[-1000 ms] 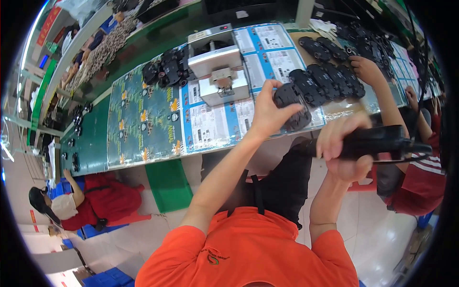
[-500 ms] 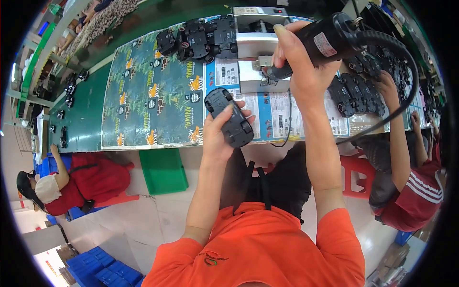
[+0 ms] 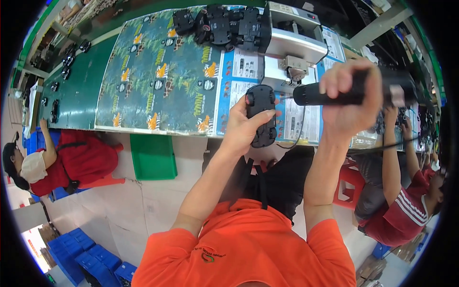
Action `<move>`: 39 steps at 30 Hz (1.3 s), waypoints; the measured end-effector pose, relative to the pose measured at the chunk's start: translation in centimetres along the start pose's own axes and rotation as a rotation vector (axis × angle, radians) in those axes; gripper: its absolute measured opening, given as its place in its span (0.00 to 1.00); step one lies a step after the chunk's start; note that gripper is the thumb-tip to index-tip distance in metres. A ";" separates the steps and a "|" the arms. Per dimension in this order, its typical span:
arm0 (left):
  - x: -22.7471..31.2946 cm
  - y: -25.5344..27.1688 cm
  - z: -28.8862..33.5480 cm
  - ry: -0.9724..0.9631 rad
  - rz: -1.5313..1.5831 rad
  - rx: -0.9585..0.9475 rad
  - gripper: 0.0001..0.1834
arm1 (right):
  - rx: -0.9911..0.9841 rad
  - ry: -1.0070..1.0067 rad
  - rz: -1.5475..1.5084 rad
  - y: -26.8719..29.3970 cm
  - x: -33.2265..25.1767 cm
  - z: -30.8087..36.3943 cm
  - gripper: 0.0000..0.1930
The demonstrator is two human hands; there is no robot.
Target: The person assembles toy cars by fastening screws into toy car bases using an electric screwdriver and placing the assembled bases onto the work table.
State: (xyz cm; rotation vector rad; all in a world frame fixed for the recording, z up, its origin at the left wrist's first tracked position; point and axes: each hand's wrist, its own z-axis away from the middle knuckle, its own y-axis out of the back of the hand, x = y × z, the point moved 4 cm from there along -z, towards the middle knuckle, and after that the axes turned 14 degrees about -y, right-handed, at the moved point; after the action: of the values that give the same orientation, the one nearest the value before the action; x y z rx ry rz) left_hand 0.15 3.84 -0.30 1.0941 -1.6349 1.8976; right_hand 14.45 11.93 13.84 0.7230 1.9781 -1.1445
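The left hand (image 3: pixel 244 131) is closed around a black toy car chassis (image 3: pixel 261 115), which it holds up with the wheels side facing the camera, above the near edge of the tabletop (image 3: pixel 76 91). The right hand (image 3: pixel 351 103) grips firmly a black electric screwdriver (image 3: pixel 334 93), lying almost horizontal, its tip pointing to the chassis and just beside it. A thin cable (image 3: pixel 299 136) hangs under the tool. More black car parts (image 3: pixel 220 24) are piled at the far edge, beside a grey metal machine (image 3: pixel 294 40). Printed cardboard sheets (image 3: pixel 158 81) cover the tabletop. On the right a co-worker in a red shirt (image 3: pixel 406 213) sits.
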 end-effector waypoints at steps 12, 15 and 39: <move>0.3 -0.7 0.0 0.037 -0.036 -0.078 0.17 | -0.102 0.126 0.032 -2.4 2.1 1.5 0.16; 0.4 -0.7 -0.1 0.030 -0.050 -0.085 0.17 | -0.125 0.151 0.032 -2.5 2.0 1.6 0.16; 0.6 -0.5 0.2 0.090 -0.141 -0.090 0.15 | -0.206 0.116 0.187 -2.3 2.5 2.2 0.19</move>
State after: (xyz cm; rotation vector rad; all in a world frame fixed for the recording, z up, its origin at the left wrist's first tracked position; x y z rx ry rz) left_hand 0.21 3.69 0.45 1.0440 -1.5363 1.7410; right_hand 11.95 9.16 12.18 0.8601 2.0391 -0.7913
